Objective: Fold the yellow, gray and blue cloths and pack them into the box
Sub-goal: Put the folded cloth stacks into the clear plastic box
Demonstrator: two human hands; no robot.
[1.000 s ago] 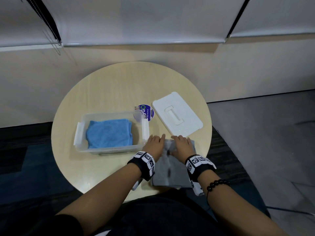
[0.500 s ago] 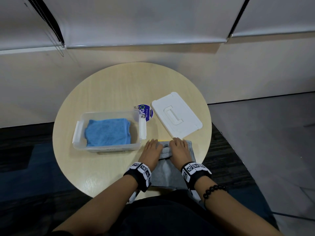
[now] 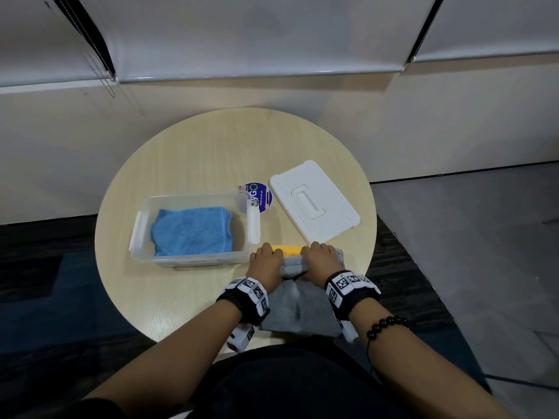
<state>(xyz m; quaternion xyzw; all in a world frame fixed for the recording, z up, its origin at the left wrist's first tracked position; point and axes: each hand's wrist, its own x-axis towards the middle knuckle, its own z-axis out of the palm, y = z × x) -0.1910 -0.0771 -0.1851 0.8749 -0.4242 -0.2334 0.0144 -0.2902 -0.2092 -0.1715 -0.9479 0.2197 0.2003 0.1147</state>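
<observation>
A clear plastic box stands on the left of the round table with a folded blue cloth inside. Near the table's front edge lies the gray cloth. Its far edge is bunched up and lifted. My left hand and my right hand grip that bunched edge side by side. A strip of yellow cloth shows beneath the lifted gray edge, between my fingertips. The rest of the yellow cloth is hidden under the gray one.
The box's white lid lies flat on the table to the right of the box, just beyond my right hand. A round blue sticker sits between box and lid. A wall ledge runs behind the table.
My hands have bunched the gray cloth's far edge and pulled it back toward me. The yellow cloth underneath has come into sight. The camera view shifted slightly.
</observation>
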